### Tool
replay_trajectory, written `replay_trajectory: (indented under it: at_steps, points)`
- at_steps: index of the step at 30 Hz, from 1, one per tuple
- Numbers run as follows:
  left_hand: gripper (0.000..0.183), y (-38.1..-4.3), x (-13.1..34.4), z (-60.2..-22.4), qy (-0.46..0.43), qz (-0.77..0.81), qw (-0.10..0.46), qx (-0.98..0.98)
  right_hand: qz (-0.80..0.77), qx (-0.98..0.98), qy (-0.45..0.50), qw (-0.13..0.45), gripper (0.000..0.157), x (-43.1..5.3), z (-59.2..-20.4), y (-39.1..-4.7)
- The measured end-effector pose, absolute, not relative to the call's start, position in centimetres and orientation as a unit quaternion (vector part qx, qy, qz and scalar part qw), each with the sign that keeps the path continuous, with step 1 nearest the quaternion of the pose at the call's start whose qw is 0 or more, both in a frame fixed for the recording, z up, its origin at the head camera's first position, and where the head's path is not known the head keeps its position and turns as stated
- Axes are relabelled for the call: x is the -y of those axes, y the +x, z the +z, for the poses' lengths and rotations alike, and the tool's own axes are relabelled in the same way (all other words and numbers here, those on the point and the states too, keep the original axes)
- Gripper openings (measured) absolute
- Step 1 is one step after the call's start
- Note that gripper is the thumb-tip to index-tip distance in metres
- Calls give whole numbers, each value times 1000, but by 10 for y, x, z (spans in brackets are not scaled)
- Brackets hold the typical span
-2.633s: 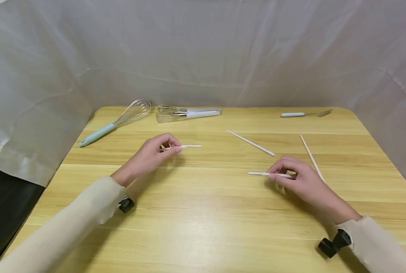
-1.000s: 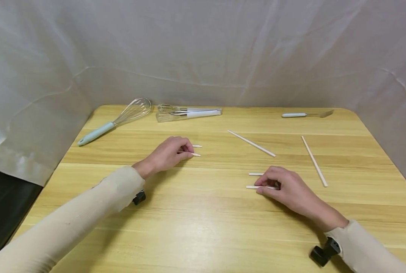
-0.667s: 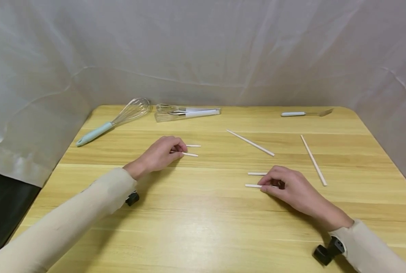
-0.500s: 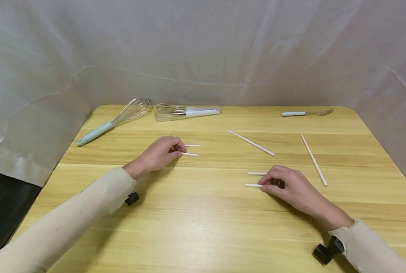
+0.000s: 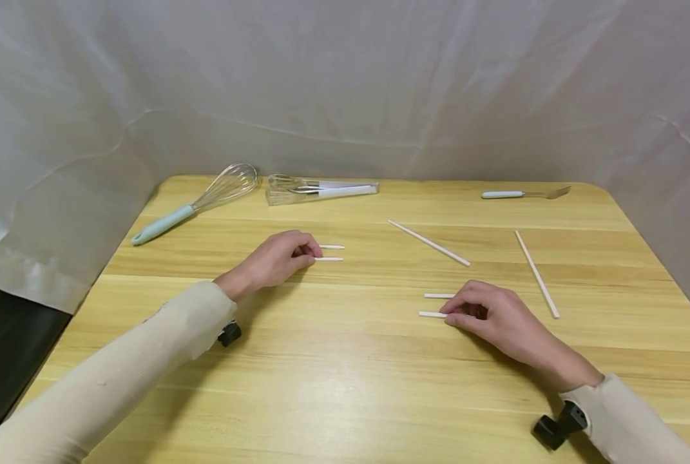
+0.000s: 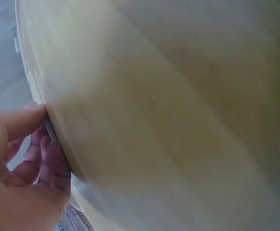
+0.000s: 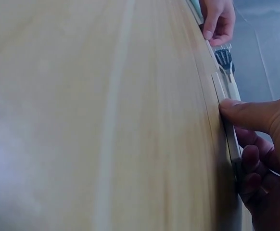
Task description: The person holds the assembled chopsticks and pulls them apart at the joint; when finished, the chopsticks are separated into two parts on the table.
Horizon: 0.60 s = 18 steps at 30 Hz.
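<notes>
My left hand [image 5: 281, 261] pinches a slim white chopstick [image 5: 330, 259] between thumb and fingers, close over the table. A parallel white chopstick [image 5: 333, 247] lies just beyond it, partly behind the fingers. On the right side, my right hand [image 5: 495, 319] holds another white chopstick [image 5: 431, 314] by thumb and fingertips, its left end sticking out. Farther from me, one more chopstick [image 5: 437, 296] runs alongside, mostly hidden by that hand. In the right wrist view, the thumb presses along the gripped chopstick [image 7: 230, 134].
Two loose chopsticks lie slanted, one mid-table [image 5: 428, 243], one at right [image 5: 537, 274]. Along the back are a whisk [image 5: 173, 220] with a pale blue handle, white-handled utensils [image 5: 345, 191] with see-through wire-like heads, and a fork [image 5: 509, 194]. Grey cloth [image 5: 345, 84] surrounds the wooden table [image 5: 333, 399].
Both hands have drawn one chopstick toward me, apart from the one beyond it. Since half a second ago, the left chopstick has turned slightly to lie more level; the right hand barely moved.
</notes>
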<state>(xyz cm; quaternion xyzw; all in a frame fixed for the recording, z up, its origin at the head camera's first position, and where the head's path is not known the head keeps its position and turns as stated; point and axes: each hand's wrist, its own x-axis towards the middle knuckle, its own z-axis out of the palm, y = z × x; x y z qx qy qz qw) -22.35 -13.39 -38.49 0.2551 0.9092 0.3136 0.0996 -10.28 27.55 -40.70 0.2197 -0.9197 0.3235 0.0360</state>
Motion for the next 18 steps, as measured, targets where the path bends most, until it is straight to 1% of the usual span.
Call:
replay_trajectory:
  at_steps: [5, 10, 18]
  points:
    - [11, -224, 134, -385, 252, 316, 105, -909, 330, 917, 220, 34, 19, -276, -407, -102]
    - [12, -225, 132, -384, 252, 314, 108, -909, 332, 917, 215, 44, 18, -279, -403, -104]
    - [12, -225, 133, -385, 250, 312, 109, -910, 356, 917, 178, 42, 13, -290, -386, -121]
